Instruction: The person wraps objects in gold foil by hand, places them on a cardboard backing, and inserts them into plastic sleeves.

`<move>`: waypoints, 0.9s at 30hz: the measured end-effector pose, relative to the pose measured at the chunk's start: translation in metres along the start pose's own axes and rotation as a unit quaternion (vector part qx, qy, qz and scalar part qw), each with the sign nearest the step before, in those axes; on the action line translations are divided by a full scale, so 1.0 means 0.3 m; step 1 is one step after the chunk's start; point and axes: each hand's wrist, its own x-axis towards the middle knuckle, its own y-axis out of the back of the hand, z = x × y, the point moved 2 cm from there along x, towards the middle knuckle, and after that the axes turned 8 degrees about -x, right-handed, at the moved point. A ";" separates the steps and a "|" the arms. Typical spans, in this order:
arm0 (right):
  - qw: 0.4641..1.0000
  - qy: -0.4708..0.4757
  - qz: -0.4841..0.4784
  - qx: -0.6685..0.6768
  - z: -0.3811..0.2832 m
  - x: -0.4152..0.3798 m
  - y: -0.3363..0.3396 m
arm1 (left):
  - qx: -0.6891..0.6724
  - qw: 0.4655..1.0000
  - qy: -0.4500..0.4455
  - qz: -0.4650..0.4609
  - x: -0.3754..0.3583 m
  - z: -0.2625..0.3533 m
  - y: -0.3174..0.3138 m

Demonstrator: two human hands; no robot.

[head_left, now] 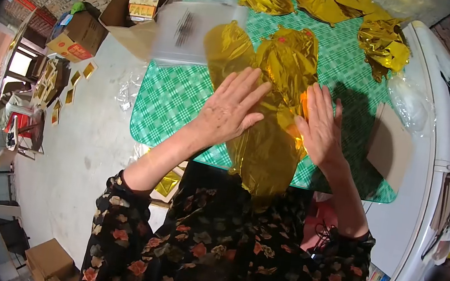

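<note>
A large gold foil sheet [270, 147], shiny and creased, lies over the green checked table [167, 103] and hangs past its front edge. My left hand [233, 104] rests flat on the foil's left part, fingers stretched out and slightly apart. On the foil's right edge lies my right hand [321, 122], palm down with its fingers extended and the thumb apart. Bright orange reflections show beside the right fingers. Neither hand is wrapped round anything.
More gold foil pieces [385, 45] lie along the table's back. Clear plastic sleeves [185, 31] are at the back left, near an open carton [119, 13]. Cardboard [391, 146] lies on the right, beside a white appliance [417, 225].
</note>
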 end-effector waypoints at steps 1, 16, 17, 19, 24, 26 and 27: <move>1.000 -0.004 -0.004 0.001 0.003 0.002 -0.006 | 0.008 1.000 -0.005 -0.007 -0.001 -0.005 -0.010; 0.999 -0.020 -0.043 0.006 -0.015 0.024 -0.070 | 0.045 0.997 -0.011 -0.062 -0.008 -0.016 -0.044; 0.999 -0.017 -0.040 0.004 -0.014 0.023 -0.073 | 0.045 0.997 -0.010 -0.063 -0.007 -0.013 -0.040; 0.999 -0.011 -0.033 0.001 -0.011 0.022 -0.080 | 0.044 0.997 -0.010 -0.065 -0.006 -0.012 -0.038; 1.000 -0.003 -0.026 0.005 -0.015 0.024 -0.065 | 0.041 0.997 -0.011 -0.067 -0.005 -0.015 -0.039; 1.000 0.002 -0.022 0.004 -0.021 0.026 -0.063 | 0.042 0.997 -0.011 -0.068 -0.004 -0.012 -0.036; 1.000 0.004 -0.019 0.005 -0.023 0.026 -0.067 | 0.043 0.997 -0.011 -0.069 -0.004 -0.011 -0.035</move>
